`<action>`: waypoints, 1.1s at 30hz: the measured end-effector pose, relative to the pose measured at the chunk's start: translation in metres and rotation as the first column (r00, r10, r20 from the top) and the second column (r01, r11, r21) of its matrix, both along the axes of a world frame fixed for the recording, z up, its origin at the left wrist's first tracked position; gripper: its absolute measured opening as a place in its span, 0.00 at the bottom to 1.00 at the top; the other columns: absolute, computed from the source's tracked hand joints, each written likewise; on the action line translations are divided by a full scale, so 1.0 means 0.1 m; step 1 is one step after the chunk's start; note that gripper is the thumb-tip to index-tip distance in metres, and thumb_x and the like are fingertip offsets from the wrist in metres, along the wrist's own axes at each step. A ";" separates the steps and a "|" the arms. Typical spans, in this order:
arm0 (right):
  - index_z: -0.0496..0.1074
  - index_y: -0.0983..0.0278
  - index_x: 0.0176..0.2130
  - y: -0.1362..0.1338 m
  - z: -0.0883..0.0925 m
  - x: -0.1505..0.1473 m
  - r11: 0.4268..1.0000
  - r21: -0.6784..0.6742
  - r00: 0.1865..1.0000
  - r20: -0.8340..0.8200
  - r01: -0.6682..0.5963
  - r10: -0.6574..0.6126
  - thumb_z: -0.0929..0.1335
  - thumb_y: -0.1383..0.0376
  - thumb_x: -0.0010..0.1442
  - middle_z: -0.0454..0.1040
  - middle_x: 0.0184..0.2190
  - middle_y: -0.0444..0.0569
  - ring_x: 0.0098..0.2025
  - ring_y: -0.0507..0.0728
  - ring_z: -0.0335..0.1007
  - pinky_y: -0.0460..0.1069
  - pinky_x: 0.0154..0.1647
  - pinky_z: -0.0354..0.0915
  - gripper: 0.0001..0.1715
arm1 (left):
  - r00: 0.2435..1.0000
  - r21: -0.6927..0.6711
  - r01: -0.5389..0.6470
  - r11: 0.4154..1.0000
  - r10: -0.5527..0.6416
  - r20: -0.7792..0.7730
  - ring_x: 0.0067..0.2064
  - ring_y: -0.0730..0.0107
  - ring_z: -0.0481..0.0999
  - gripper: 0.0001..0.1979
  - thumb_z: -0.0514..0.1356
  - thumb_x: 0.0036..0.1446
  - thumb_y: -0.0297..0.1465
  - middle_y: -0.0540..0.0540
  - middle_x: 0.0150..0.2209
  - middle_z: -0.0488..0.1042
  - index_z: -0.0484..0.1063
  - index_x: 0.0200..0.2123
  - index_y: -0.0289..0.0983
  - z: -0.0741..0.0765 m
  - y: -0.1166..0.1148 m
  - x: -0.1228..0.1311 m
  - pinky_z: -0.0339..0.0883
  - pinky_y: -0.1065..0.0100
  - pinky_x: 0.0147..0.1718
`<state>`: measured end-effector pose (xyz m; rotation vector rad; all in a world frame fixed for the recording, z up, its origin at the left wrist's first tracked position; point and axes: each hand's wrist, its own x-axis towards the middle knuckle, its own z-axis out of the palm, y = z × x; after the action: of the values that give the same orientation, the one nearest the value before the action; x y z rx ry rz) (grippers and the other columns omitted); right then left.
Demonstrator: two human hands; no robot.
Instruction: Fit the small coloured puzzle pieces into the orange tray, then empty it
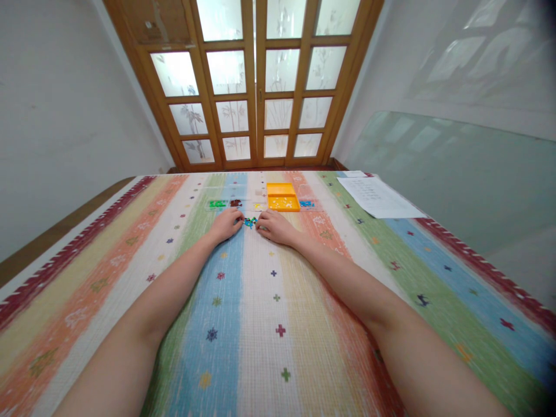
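Small blue, green and dark pieces (pixel 250 222) lie in a little cluster on the striped tablecloth, between my two hands. They are too small to name more exactly. My left hand (pixel 229 223) rests at the left side of the cluster, its fingers curled together with the tips at the pieces. From the right, my right hand (pixel 277 226) reaches in the same way, fingers bent and closed at the cluster's edge. What either hand pinches is hidden or too small to make out.
Just beyond my hands sit an open orange case (pixel 283 189) with pale bits, green pieces (pixel 217 204), dark brown pieces (pixel 236 203) and blue pieces (pixel 307 204) in clear trays. A written paper sheet (pixel 377 197) lies at the far right. Wooden glazed doors (pixel 257 98) stand behind the table.
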<state>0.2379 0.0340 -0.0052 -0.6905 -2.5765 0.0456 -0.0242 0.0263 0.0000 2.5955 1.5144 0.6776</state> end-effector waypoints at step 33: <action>0.79 0.64 0.47 0.61 -0.20 0.57 0.761 -0.505 0.509 -0.566 0.408 -0.648 0.65 0.58 0.64 0.82 0.46 0.59 0.46 0.63 0.77 0.60 0.54 0.70 0.19 | 1.000 -0.005 -0.026 1.000 0.026 -0.017 0.50 0.54 0.77 0.13 0.59 0.63 0.31 0.42 0.44 0.79 0.83 0.45 0.40 -0.01 0.04 -0.04 0.70 0.56 0.54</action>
<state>0.2949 0.0947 -0.0254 -1.2773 -1.5067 0.4411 -0.0281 0.0298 -0.0013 2.5886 1.5555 0.6543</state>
